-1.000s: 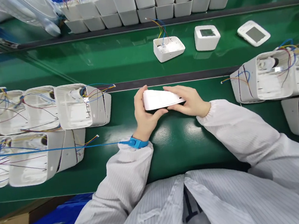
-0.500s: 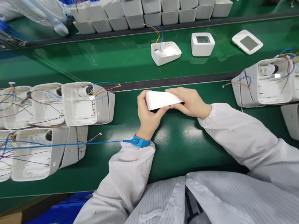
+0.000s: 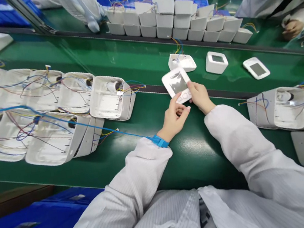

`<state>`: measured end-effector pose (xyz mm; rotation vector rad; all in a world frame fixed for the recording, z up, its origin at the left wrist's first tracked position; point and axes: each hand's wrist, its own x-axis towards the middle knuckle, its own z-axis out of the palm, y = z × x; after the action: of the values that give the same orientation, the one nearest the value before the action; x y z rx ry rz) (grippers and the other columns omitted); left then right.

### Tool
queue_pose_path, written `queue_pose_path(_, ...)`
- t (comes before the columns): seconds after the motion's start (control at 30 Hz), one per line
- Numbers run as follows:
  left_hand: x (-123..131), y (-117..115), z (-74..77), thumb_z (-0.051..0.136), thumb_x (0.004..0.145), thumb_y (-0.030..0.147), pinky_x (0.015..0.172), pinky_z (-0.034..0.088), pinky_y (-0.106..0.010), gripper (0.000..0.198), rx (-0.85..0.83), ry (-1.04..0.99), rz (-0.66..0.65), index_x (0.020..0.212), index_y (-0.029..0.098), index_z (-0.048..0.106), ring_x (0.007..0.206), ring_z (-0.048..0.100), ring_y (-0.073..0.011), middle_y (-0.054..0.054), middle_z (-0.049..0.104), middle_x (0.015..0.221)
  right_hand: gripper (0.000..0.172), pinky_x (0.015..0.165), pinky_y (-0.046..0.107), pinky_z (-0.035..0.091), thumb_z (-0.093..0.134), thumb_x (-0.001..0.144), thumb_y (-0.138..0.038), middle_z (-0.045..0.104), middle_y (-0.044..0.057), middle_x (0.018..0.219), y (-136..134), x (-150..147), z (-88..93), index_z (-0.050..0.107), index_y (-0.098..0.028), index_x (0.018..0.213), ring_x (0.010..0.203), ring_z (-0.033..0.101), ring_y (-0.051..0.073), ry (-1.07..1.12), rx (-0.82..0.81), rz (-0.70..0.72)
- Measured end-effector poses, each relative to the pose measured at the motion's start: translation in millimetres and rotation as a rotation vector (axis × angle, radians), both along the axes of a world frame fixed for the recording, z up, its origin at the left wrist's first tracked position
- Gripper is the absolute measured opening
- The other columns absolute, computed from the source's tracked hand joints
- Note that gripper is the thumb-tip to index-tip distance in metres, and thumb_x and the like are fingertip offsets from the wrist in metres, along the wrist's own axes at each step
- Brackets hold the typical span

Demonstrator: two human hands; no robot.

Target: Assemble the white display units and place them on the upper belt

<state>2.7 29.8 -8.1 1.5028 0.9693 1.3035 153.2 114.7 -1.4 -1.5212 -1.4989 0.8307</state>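
My right hand point(image 3: 200, 96) pinches the near edge of a white device point(image 3: 177, 84) whose grey screen faces up, holding it over the dark strip at the belt's edge. Just beneath it, my left hand point(image 3: 174, 117) has loosely curled fingers whose tips touch the device's lower corner. A blue wrist strap point(image 3: 158, 141) with a blue cord circles my left wrist. Both arms wear white striped sleeves.
Open white housings with coloured wires point(image 3: 111, 99) lie in rows at left, more point(image 3: 282, 108) at right. On the far belt sit an open housing point(image 3: 181, 62), a closed unit point(image 3: 216, 62) and a flat screen unit point(image 3: 256, 68). Stacked white shells point(image 3: 173, 23) stand behind. Another person's hand point(image 3: 293, 28) works top right.
The device was turned from edge-on to screen-up and lifted farther toward the belt. My left hand loosened its full grip to a fingertip touch. The view swung left.
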Motion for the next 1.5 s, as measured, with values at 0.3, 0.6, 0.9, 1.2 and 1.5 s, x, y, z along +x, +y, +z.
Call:
queue_pose_path(0.3,-4,0,3.7,0.059,0.091,0.029,0.065,0.049,-0.022,0.035,0.053,0.02,0.006,0.124,0.018,0.057,0.067,0.06,-0.0104,0.001,0.064,0.078,0.066,0.079,0.037,0.058,0.055,0.083,-0.017,0.072,0.004,0.094,108,-76,-19.9,0.037,-0.02,0.147,0.078,0.068,0.017,0.165,-0.015,0.034)
queue_pose_path(0.6,-9,3,6.0,0.055,0.09,0.027,0.065,0.048,-0.024,0.014,0.043,0.035,0.134,0.089,0.017,0.065,0.069,0.06,-0.0122,-0.002,0.067,0.079,0.024,0.078,0.032,0.052,0.053,0.09,-0.037,0.065,-0.003,0.071,70,-62,-16.5,0.055,-0.019,0.106,0.071,0.066,0.015,0.127,0.209,-0.114)
queue_pose_path(0.9,-19,25,-9.6,0.049,0.092,0.03,0.086,0.05,-0.033,0.015,0.043,-0.063,0.522,0.089,0.019,0.06,0.092,0.061,-0.0191,-0.006,0.063,0.093,0.026,0.062,0.027,0.043,0.057,0.091,-0.045,0.053,-0.004,0.064,-64,36,-9.4,0.064,-0.021,0.083,0.06,0.051,0.013,-0.152,0.292,0.072)
queue_pose_path(1.2,-4,18,-11.8,0.051,0.086,0.018,0.11,0.043,-0.046,0.031,0.203,0.474,0.14,0.115,0.019,0.063,0.127,0.054,-0.0268,-0.012,0.058,0.134,0.027,0.104,0.044,0.043,0.054,0.09,-0.034,0.063,0.016,0.12,-23,104,-12.4,0.073,-0.016,0.096,0.118,0.055,0.027,-0.508,0.327,-0.284)
queue_pose_path(1.5,-5,9,-6.9,0.052,0.065,0.005,0.098,0.05,-0.043,0.048,0.111,0.442,0.162,0.11,0.018,0.066,0.109,0.059,-0.0264,-0.011,0.06,0.122,0.063,0.114,0.06,0.022,0.055,0.086,-0.058,0.019,0.017,0.162,53,153,-0.9,0.057,-0.022,0.137,0.147,0.017,0.043,-0.718,-0.345,-0.53)
